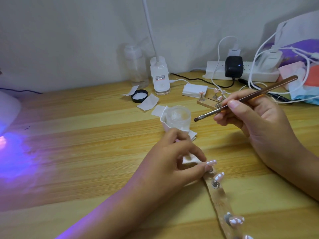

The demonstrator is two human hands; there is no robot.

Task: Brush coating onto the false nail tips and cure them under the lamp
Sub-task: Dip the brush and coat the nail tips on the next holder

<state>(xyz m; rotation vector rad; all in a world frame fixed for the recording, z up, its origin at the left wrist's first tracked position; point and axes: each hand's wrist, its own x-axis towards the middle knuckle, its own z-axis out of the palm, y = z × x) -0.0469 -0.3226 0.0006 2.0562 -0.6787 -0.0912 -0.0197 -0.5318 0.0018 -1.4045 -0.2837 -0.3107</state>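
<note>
A long wooden strip (221,202) lies on the desk at lower right, carrying several pink false nail tips on small metal stands, such as the top tip (263,162). My left hand (172,163) pinches the stand of the top tip at the strip's far end. My right hand (255,121) holds a brown brush (241,99) like a pen, bristles hovering beside an open jar of clear gel (178,117). The curing lamp (8,111) sits at the far left edge, casting violet light on the desk.
A second wooden holder with nail tips (213,99) stands behind the jar. A black jar lid (139,96), paper wipes, a white desk lamp base (159,76), a clear bottle (135,66), a power strip (241,71) with cables and bags line the back.
</note>
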